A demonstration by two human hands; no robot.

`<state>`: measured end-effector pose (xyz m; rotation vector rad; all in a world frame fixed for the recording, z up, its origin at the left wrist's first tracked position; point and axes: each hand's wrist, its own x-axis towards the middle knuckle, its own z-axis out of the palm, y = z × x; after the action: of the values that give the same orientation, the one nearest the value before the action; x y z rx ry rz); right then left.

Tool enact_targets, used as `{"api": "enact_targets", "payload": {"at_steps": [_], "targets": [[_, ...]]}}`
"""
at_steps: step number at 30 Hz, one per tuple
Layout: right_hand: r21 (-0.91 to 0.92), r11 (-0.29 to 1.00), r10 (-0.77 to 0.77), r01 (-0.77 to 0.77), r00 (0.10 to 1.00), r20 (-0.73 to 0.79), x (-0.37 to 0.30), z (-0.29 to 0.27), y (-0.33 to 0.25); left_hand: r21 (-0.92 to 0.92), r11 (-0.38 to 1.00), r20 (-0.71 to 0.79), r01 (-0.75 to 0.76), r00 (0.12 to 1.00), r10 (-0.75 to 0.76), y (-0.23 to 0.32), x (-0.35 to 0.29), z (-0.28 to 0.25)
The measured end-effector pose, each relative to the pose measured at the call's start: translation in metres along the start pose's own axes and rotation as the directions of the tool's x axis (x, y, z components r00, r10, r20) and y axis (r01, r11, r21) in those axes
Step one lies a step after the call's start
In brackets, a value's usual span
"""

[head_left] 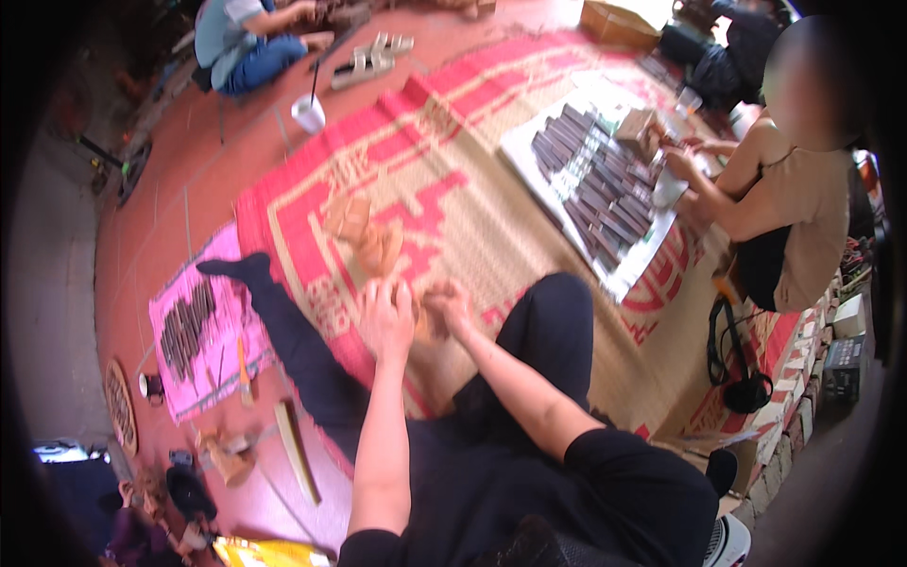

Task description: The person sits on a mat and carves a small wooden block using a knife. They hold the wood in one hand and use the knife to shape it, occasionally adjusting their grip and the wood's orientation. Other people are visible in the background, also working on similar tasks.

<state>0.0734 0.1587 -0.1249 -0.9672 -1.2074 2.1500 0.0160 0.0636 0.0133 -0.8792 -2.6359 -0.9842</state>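
Both of my hands meet over the mat, between my spread legs. My left hand (385, 317) is closed, fingers bent, by a light-brown wooden piece (431, 326) that shows partly between the hands. My right hand (450, 306) is curled on the other side of this piece; blur and the fingers hide what it pinches. Just beyond my left hand lies a carved, orange-brown wooden block (364, 234), blurred, with several angular faces.
A red-and-tan woven mat (491, 180) lies beneath me. Dark chisels (189, 326) rest on a pink cloth (194, 402) at left; a mallet-like wooden stick (298, 452) lies nearer. At right, a person (794, 198) works beside a white sheet (529, 156) of tools. A white cup (308, 113) stands beyond.
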Motion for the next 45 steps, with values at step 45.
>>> {"api": "enact_targets", "payload": {"at_steps": [45], "targets": [[-0.025,0.997,0.074,-0.071,0.978,0.196,0.023,-0.033,0.000,-0.076,0.689,-0.448,-0.721,0.642,0.622,0.086,0.048,-0.316]]}}
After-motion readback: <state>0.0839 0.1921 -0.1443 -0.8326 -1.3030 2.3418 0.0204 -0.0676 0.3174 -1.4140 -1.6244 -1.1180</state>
